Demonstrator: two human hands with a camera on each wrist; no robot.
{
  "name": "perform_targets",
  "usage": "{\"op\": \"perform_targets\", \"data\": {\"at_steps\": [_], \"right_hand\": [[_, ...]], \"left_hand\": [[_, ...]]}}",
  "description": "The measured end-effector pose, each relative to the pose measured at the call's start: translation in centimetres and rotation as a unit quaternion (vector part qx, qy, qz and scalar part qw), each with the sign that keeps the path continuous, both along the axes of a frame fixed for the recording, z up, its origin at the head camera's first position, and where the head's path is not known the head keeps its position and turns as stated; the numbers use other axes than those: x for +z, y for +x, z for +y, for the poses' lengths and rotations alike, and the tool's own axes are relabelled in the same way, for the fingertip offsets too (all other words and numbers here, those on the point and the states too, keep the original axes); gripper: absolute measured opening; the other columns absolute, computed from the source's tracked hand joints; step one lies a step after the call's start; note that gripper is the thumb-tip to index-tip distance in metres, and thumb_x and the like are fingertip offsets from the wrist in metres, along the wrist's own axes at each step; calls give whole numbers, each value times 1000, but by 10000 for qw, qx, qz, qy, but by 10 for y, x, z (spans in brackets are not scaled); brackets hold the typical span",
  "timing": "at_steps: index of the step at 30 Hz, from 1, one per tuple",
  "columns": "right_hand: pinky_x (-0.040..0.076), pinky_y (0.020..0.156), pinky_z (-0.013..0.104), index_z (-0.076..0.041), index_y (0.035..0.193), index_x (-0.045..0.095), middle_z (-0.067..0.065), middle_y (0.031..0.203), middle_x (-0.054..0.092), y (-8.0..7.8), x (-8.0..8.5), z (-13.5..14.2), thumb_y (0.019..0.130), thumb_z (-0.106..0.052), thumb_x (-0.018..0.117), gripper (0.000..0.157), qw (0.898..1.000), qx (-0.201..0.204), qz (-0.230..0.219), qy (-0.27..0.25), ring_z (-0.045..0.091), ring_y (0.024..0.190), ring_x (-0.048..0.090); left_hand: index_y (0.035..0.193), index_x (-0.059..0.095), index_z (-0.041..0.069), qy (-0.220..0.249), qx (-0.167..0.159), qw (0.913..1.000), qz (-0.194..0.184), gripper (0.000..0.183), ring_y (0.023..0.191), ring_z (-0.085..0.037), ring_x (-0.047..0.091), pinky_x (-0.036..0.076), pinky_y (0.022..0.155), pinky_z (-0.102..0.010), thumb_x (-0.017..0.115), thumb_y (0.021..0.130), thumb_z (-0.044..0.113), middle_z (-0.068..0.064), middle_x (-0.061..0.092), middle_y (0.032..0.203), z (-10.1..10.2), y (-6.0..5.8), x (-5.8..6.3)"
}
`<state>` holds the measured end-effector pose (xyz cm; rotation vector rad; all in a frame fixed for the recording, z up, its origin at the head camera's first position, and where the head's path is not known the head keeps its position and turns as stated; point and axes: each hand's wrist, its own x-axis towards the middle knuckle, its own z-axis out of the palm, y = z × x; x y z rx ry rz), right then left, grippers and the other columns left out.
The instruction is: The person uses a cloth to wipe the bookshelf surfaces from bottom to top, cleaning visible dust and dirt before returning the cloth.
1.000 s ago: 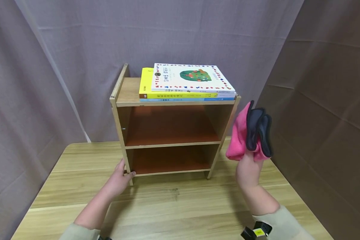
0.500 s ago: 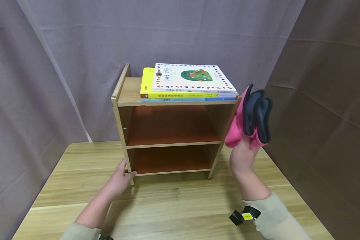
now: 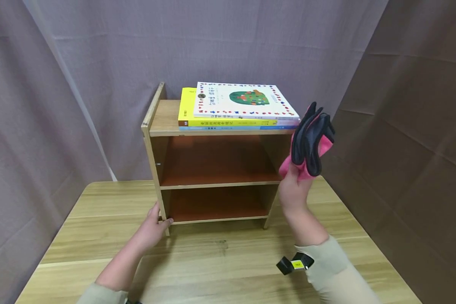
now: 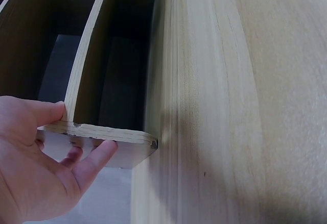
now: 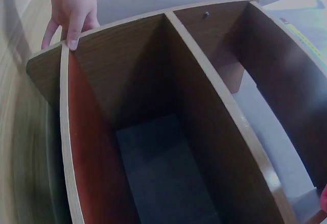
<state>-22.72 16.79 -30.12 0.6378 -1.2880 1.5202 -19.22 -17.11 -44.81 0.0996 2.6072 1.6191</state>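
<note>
A small wooden shelf unit [image 3: 163,116] with reddish boards stands on the table. My left hand [image 3: 152,230] grips its left side panel low down, thumb at the front edge and fingers along the outer face, as the left wrist view shows. Beside the upper part of the right side panel, my right hand [image 3: 294,192] holds a bunched pink and dark grey cloth [image 3: 308,141]. The cloth overlaps the panel's upper front edge in the head view. Only a sliver of pink cloth [image 5: 324,198] enters the right wrist view.
Stacked on the shelf's top are a white picture book [image 3: 247,99], a yellow book [image 3: 186,105] and a blue-spined book [image 3: 232,128]. Grey curtains [image 3: 118,50] hang behind and to the right. The wooden table [image 3: 213,270] extends in front.
My right hand has raised the cloth and carried it left, up against the shelf's right side. My left hand has stayed on the left panel.
</note>
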Motion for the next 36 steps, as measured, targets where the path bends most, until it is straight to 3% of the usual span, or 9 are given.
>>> {"op": "perform_targets", "data": {"at_steps": [3,5,6,7,10,13,22,30,36], "right_hand": [[48,85,26,11,147,19,16,120,60,3,7,-8,90,5,47,63,9982,-306,260,444,19,94,60],[37,109,39,9,149,19,22,151,36,4,12,-11,87,5,47,68,9926,-820,363,816,26,129,46],[26,116,46,5,151,23,22,159,21,3,13,-12,87,3,48,69,9876,-1140,425,992,30,141,32],[15,120,51,2,152,28,24,159,18,1,12,-13,88,-1,50,67,9807,-1504,460,1162,35,148,17],[11,119,51,-18,153,39,21,159,19,-7,4,-10,95,-14,51,60,9557,-2482,287,1559,35,147,14],[8,119,51,-28,154,38,11,162,18,-12,-2,-9,98,-23,51,58,9440,-2791,183,1750,35,148,13],[7,118,57,-31,154,36,1,164,14,-16,-6,-10,97,-25,57,61,9263,-3151,306,2043,37,149,9],[10,117,60,-33,154,37,-1,164,16,-17,-12,-17,95,-33,61,64,9267,-3062,517,2114,36,149,10],[5,116,62,-33,153,38,-2,165,14,-17,-14,-20,96,-49,53,62,9172,-3111,371,2462,34,150,8]], "left_hand": [[159,11,21,12,14,10000,-31,75,126,-51,45,54,88,-48,55,100,10,-29,20,151,-1,1,0],[159,10,21,37,3,10000,-39,75,126,-52,45,54,88,-48,55,100,10,-30,19,151,-1,1,0],[159,10,21,46,-1,10000,-33,75,125,-52,45,54,88,-48,55,100,9,-30,20,151,-1,1,0],[159,10,21,60,-5,10000,-22,75,125,-51,45,54,88,-47,55,100,9,-30,20,150,-2,1,0],[159,11,20,85,-15,10000,24,74,125,-51,45,54,88,-46,55,100,8,-30,21,150,-2,1,-1],[159,12,21,116,-17,9999,41,74,125,-51,45,54,88,-47,55,100,8,-30,20,150,-2,1,-1],[159,13,22,140,-50,9999,16,74,128,-52,42,50,95,-51,55,100,9,-29,18,153,-1,0,-1],[160,9,22,31,-31,10000,-41,75,129,-52,41,48,97,-56,55,101,12,-28,20,153,-1,1,2],[159,10,23,33,-10,10000,-52,76,129,-51,41,48,96,-56,56,100,12,-27,21,152,-1,1,1]]}}
